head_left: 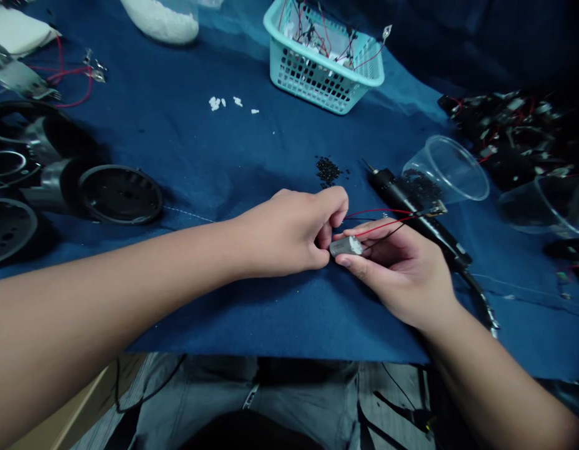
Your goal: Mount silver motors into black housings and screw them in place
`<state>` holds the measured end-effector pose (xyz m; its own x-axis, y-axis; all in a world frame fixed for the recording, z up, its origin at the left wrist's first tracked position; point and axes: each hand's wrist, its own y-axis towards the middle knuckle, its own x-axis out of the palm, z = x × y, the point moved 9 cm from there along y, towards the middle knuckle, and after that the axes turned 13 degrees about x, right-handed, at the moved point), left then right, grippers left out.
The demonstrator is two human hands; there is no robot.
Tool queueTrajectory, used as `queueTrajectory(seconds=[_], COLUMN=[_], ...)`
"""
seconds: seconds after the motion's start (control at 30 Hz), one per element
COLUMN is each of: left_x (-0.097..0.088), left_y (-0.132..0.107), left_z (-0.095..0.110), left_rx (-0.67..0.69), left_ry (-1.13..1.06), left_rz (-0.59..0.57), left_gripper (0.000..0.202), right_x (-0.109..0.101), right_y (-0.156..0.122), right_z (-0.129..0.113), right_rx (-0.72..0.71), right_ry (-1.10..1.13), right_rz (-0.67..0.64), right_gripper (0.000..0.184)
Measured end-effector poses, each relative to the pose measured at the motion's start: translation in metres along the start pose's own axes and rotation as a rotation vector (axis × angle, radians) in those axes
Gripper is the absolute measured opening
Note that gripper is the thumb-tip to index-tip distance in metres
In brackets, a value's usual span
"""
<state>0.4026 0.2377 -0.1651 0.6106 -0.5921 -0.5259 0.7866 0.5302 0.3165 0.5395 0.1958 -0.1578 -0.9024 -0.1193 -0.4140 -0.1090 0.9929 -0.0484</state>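
Above a blue cloth point(186, 300), a person's right hand point(395, 275) pinches a small silver motor point(345, 247) between thumb and fingers, the left hand point(289, 234) curled closed against its end. A slipped grip could strain its red and black wires point(383, 228) or drop it toward the nearby black soldering iron point(395, 194).

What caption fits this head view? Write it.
Left hand and right hand hold a wired silver motor above blue cloth.
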Motion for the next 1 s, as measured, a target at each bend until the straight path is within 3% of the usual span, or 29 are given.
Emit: queueTrajectory(seconds=[0.3,0.43,0.63,0.77,1.0], left_x=[-0.001,-0.005,-0.012,-0.012,-0.012], left_y=[0.000,0.001,0.001,0.003,0.003], left_z=[-0.001,0.000,0.003,0.005,0.002], left_rx=[0.016,0.048,0.023,0.019,-0.047], left_ry=[0.014,0.023,0.087,0.086,0.074], left_rz=[-0.026,-0.081,-0.095,-0.078,-0.068], left_gripper=[0.024,0.015,0.010,0.018,0.027], right_x=[0.006,0.003,-0.002,-0.008,-0.009], right_y=[-0.003,-0.001,-0.004,-0.003,-0.001], right_z=[0.004,0.008,0.001,-0.001,-0.002], right_rx=[-0.027,0.011,-0.065,-0.054,-0.025], right_ry=[-0.029,-0.031,-0.164,-0.178,-0.162], right_rz=[0.012,0.066,0.141,0.182,0.185], right_gripper=[0.026,0.029,0.031,0.019,0.013])
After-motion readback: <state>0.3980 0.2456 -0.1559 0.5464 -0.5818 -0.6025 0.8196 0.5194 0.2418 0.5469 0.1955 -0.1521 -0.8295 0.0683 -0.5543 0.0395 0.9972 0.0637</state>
